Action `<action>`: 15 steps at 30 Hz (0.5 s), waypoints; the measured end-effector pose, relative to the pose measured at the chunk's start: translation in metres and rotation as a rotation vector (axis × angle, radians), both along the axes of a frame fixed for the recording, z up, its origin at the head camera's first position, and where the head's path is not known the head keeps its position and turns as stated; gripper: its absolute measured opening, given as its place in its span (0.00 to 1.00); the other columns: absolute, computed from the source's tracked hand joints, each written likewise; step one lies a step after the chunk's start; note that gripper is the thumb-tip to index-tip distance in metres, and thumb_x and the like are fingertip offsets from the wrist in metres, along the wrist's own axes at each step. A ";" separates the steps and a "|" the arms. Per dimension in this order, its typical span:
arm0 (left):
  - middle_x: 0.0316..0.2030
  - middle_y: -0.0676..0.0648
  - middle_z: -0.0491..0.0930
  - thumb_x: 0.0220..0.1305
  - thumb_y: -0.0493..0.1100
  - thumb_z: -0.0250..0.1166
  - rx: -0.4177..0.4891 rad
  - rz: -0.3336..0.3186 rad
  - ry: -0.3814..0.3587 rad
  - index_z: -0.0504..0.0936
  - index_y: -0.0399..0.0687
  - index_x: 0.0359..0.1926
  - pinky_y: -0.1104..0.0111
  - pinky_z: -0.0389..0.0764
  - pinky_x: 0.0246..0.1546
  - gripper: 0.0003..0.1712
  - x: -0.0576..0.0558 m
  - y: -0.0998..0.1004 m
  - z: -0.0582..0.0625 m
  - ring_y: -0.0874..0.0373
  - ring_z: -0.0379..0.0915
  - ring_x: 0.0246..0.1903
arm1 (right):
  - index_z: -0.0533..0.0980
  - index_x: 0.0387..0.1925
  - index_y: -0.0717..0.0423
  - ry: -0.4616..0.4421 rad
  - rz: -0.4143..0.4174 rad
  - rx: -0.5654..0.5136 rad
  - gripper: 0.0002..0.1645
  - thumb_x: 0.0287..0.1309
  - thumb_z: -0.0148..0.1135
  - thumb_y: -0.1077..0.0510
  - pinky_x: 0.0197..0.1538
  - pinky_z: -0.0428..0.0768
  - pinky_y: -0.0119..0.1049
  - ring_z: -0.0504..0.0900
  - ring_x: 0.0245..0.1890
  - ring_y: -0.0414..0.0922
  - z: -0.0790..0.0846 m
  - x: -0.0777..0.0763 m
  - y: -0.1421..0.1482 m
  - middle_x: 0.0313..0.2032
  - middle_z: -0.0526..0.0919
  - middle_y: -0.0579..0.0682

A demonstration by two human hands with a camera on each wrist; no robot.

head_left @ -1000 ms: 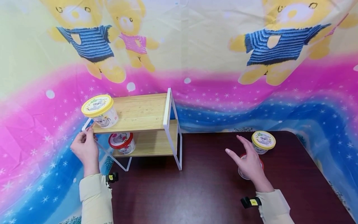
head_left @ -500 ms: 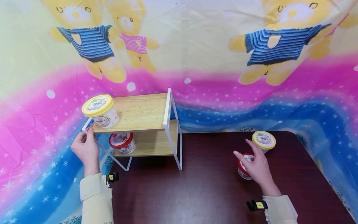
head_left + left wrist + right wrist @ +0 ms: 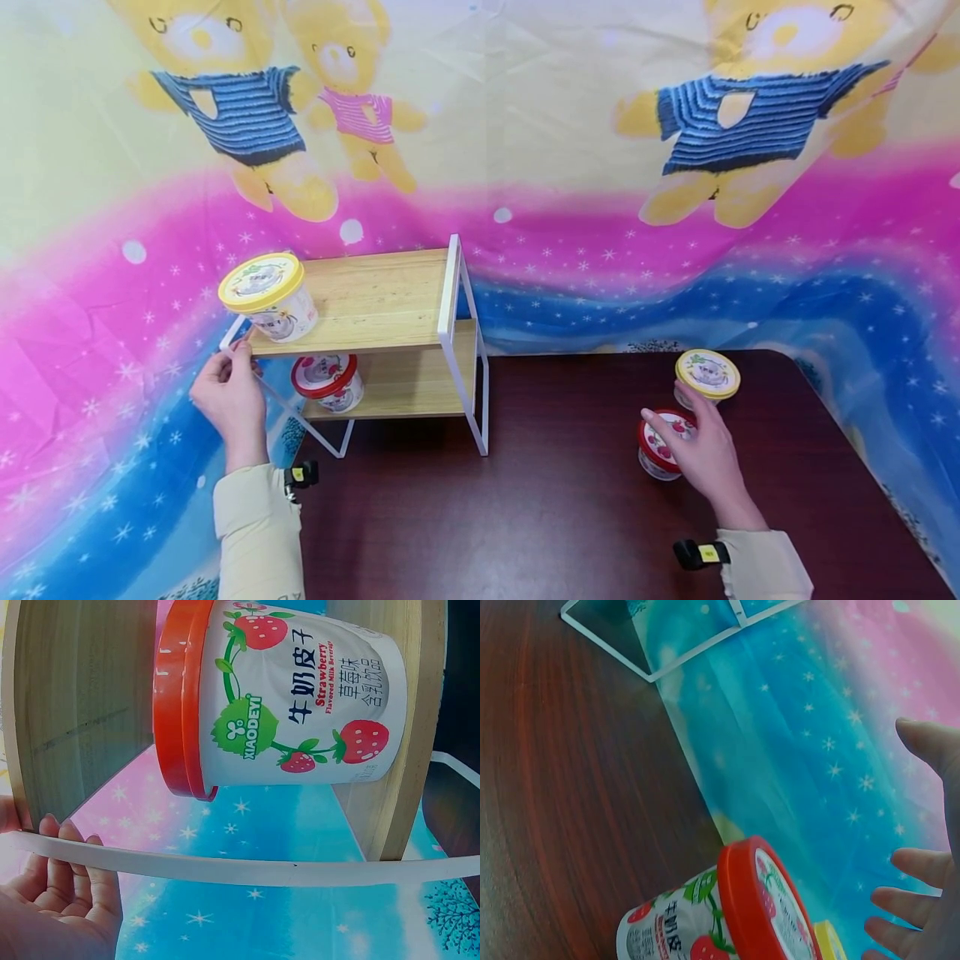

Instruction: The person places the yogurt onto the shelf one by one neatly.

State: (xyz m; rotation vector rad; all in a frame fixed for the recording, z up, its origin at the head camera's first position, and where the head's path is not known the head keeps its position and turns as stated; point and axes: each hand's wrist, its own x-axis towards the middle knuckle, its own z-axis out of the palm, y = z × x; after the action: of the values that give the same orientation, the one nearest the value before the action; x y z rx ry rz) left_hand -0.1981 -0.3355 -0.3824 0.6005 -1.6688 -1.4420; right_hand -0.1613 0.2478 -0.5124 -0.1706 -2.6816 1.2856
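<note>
My left hand [image 3: 236, 408] grips the left end of a two-tier wooden shelf [image 3: 375, 296], its fingers hooked round the white metal frame [image 3: 225, 871] in the left wrist view. Above that hand, a yellow-lidded tub [image 3: 281, 321] stands on the top board's left end. On the lower board is a red-lidded strawberry milk tub [image 3: 300, 705]. At the right, my right hand [image 3: 708, 454] hovers with thumb and fingers spread, holding nothing. It overlaps another red-lidded strawberry tub [image 3: 658, 467] on the table; in the right wrist view this tub [image 3: 697, 922] stands apart from the fingers.
A second yellow-lidded tub [image 3: 707, 372] stands on the dark wooden table [image 3: 480, 517], just behind the right-hand red-lidded tub. A cloth backdrop [image 3: 555, 250] printed with bears hangs behind and around the table. The shelf's white right-hand frame [image 3: 448, 308] rises above its top board.
My right hand has shifted right and slightly toward me, uncovering more of the red-lidded tub on the table. My left hand and the shelf have stayed put.
</note>
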 end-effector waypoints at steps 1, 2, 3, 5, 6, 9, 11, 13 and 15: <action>0.29 0.54 0.82 0.69 0.50 0.69 0.007 -0.003 0.001 0.90 0.43 0.41 0.73 0.75 0.35 0.14 0.000 0.000 0.000 0.63 0.76 0.28 | 0.52 0.80 0.53 -0.006 -0.003 0.003 0.55 0.64 0.64 0.34 0.57 0.65 0.76 0.56 0.71 0.69 -0.001 0.000 0.001 0.75 0.55 0.66; 0.29 0.54 0.82 0.69 0.50 0.69 0.014 -0.003 0.001 0.90 0.43 0.42 0.73 0.75 0.35 0.14 0.000 0.000 0.000 0.62 0.76 0.28 | 0.52 0.80 0.52 -0.010 -0.005 0.002 0.55 0.64 0.64 0.34 0.57 0.65 0.76 0.56 0.70 0.69 -0.002 0.000 0.002 0.75 0.55 0.66; 0.29 0.53 0.82 0.69 0.50 0.69 0.013 -0.002 -0.002 0.90 0.43 0.42 0.73 0.75 0.35 0.14 0.000 0.000 0.001 0.62 0.76 0.28 | 0.52 0.80 0.52 -0.013 -0.007 0.004 0.55 0.64 0.64 0.34 0.57 0.66 0.76 0.57 0.70 0.69 -0.003 0.000 0.003 0.75 0.55 0.66; 0.30 0.53 0.83 0.69 0.50 0.69 0.015 -0.001 -0.005 0.90 0.43 0.42 0.73 0.75 0.35 0.15 0.000 0.001 0.001 0.62 0.76 0.29 | 0.52 0.80 0.51 -0.025 -0.010 0.011 0.55 0.64 0.64 0.33 0.56 0.66 0.76 0.57 0.70 0.70 -0.005 0.000 0.005 0.75 0.55 0.67; 0.30 0.53 0.83 0.69 0.51 0.69 0.016 -0.001 -0.005 0.90 0.43 0.42 0.73 0.75 0.36 0.15 0.000 0.001 0.001 0.62 0.76 0.29 | 0.52 0.80 0.51 -0.027 -0.011 0.012 0.55 0.63 0.64 0.33 0.56 0.66 0.76 0.57 0.69 0.70 -0.005 0.001 0.005 0.74 0.55 0.67; 0.31 0.53 0.83 0.69 0.51 0.69 0.014 -0.001 -0.005 0.90 0.43 0.40 0.73 0.75 0.36 0.15 0.000 0.002 0.001 0.62 0.76 0.29 | 0.51 0.80 0.51 -0.039 -0.013 0.024 0.56 0.63 0.65 0.34 0.56 0.65 0.77 0.57 0.69 0.71 -0.007 0.002 0.008 0.74 0.54 0.69; 0.31 0.53 0.83 0.69 0.51 0.69 0.016 -0.003 -0.004 0.90 0.43 0.39 0.73 0.75 0.36 0.15 0.000 0.002 0.001 0.62 0.76 0.29 | 0.51 0.80 0.52 -0.045 -0.010 0.029 0.57 0.62 0.66 0.34 0.57 0.64 0.77 0.57 0.68 0.71 -0.008 0.003 0.010 0.73 0.54 0.70; 0.30 0.53 0.83 0.69 0.51 0.69 0.022 -0.006 0.000 0.90 0.43 0.38 0.73 0.75 0.36 0.14 0.000 0.001 0.001 0.62 0.76 0.29 | 0.50 0.80 0.54 -0.055 -0.003 0.036 0.58 0.61 0.68 0.35 0.57 0.64 0.77 0.57 0.68 0.72 -0.010 0.003 0.013 0.73 0.54 0.71; 0.30 0.53 0.83 0.69 0.50 0.69 0.024 -0.007 0.002 0.90 0.43 0.39 0.73 0.75 0.35 0.14 0.000 0.001 0.001 0.62 0.76 0.29 | 0.49 0.80 0.55 -0.072 0.009 0.038 0.60 0.60 0.69 0.35 0.57 0.63 0.77 0.57 0.67 0.73 -0.011 0.003 0.015 0.73 0.53 0.73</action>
State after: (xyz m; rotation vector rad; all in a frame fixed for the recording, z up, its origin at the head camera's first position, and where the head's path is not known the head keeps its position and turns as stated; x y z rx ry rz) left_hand -0.1984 -0.3345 -0.3814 0.6064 -1.6553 -1.4696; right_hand -0.1585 0.2627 -0.5234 -0.2047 -2.7681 1.2529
